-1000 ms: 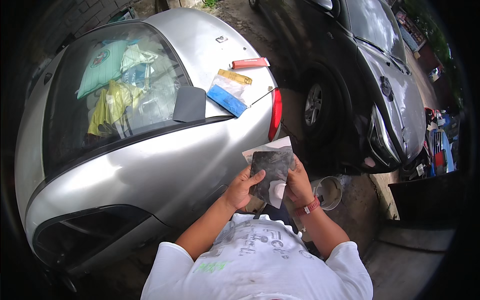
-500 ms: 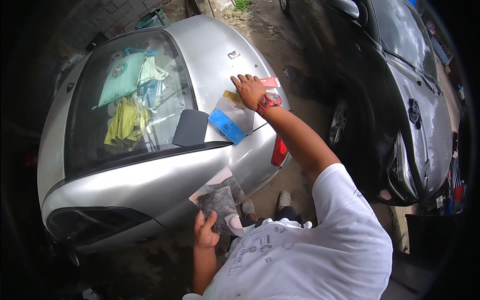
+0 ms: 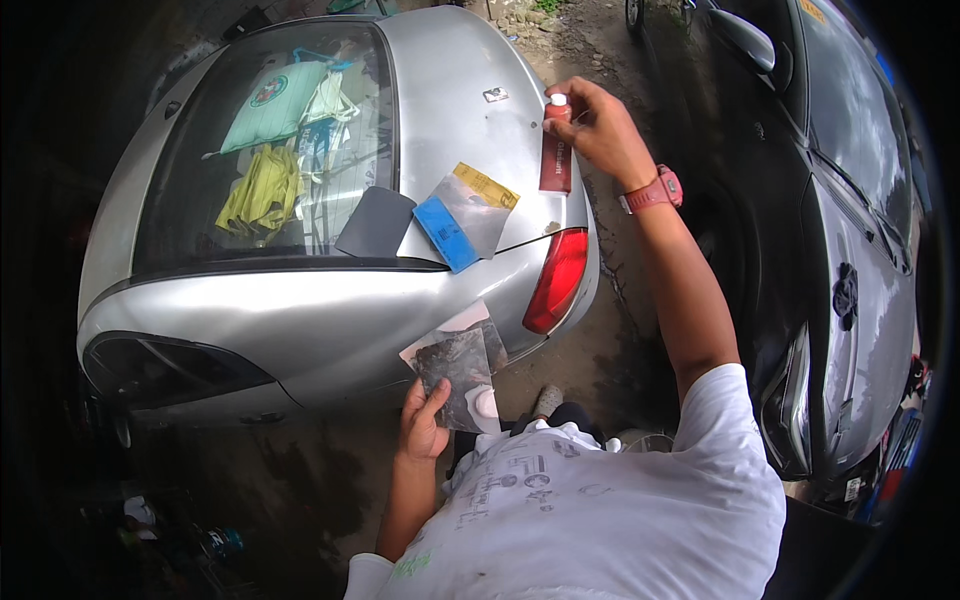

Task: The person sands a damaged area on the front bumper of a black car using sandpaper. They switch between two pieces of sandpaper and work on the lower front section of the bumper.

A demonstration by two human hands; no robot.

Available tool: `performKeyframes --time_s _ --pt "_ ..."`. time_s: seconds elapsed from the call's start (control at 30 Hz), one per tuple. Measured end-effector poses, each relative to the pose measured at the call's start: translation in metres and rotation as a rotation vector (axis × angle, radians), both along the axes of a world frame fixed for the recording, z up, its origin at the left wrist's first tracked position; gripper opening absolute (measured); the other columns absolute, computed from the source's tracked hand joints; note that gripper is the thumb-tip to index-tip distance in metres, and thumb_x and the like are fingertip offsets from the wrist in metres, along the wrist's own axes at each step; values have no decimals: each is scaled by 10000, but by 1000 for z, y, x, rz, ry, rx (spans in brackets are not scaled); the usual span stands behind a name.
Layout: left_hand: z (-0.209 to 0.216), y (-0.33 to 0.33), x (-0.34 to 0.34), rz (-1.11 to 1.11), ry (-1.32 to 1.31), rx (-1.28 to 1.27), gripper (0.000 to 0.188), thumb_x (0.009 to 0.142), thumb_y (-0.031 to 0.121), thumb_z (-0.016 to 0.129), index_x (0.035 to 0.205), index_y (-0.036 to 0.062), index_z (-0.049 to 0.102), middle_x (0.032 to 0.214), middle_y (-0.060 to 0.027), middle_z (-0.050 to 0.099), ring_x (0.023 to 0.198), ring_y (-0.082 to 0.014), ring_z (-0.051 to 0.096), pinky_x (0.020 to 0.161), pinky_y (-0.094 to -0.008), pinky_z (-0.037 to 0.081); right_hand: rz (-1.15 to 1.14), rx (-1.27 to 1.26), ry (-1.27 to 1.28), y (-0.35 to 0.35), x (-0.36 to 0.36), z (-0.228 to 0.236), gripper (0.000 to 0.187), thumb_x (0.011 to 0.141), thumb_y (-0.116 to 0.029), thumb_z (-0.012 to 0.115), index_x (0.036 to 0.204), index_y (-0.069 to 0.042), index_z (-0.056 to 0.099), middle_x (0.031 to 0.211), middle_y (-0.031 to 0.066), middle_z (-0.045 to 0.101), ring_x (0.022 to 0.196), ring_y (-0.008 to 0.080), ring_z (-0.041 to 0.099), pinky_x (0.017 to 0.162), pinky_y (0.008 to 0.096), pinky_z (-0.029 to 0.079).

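My left hand is closed on grey smeared flat sheets, with a pinkish flat piece behind and a pale pink dab of paste near the lower right edge. At the rear edge of the silver car's trunk lid, my right hand grips a red tube. Its white cap points away from me, by my fingertips. Left of the tube, a blue flat rectangular piece lies on a greyish translucent sheet, beside a yellow printed sheet.
A dark grey sheet rests partly over the rear window. The red tail light is at the near corner of the silver car. Across a strip of ground on the right stands a dark car.
My right hand, lying over the red tube before, now has hold of it and has moved right. The left hand still holds the sheets. The view has shifted.
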State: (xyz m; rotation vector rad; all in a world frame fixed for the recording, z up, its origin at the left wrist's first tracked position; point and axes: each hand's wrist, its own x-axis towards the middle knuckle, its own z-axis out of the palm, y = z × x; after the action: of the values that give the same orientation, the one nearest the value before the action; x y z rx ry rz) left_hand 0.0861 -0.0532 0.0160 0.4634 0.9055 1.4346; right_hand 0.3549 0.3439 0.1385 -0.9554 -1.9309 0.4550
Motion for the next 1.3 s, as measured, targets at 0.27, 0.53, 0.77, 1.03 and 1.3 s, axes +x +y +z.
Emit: performKeyframes --time_s 0.27,0.53,0.77,1.03,1.3 --pt "10 45 27 -51 -19 -27 429 1131 117 654 1538 9 575 1462 -105 693 1330 -212 671 1154 -399 529 66 -441 896 -116 108 -38 483 1067 -227 786 1444 25 619 1218 100 787 954 115 690 886 293 552" --pt "12 71 44 -69 73 -30 448 1134 138 647 1551 6 552 1471 -115 684 1342 -229 666 1158 -412 525 198 -1015 686 -236 76 -109 433 1079 -218 763 1446 -24 638 1266 127 805 974 123 694 938 319 559" --pt "3 71 47 -60 111 -60 446 1132 158 655 1542 10 560 1474 -122 684 1342 -245 668 1164 -426 522 172 -1178 815 -271 61 -130 380 1125 -233 698 1423 -3 645 1168 139 829 1018 144 761 979 293 577" --pt "1 61 45 -34 163 -101 438 1135 137 652 1544 10 558 1466 -117 684 1326 -240 678 1147 -413 536 333 -1204 914 -269 50 -123 352 1184 -264 591 1381 18 665 1234 146 808 1052 163 787 916 283 606" --pt "-8 53 44 -10 208 -104 390 1140 110 647 1510 -1 592 1429 -85 703 1293 -174 675 1130 -365 534 425 -1169 827 -262 55 -126 395 1190 -309 578 1415 4 662 1201 133 809 911 135 763 850 272 603"
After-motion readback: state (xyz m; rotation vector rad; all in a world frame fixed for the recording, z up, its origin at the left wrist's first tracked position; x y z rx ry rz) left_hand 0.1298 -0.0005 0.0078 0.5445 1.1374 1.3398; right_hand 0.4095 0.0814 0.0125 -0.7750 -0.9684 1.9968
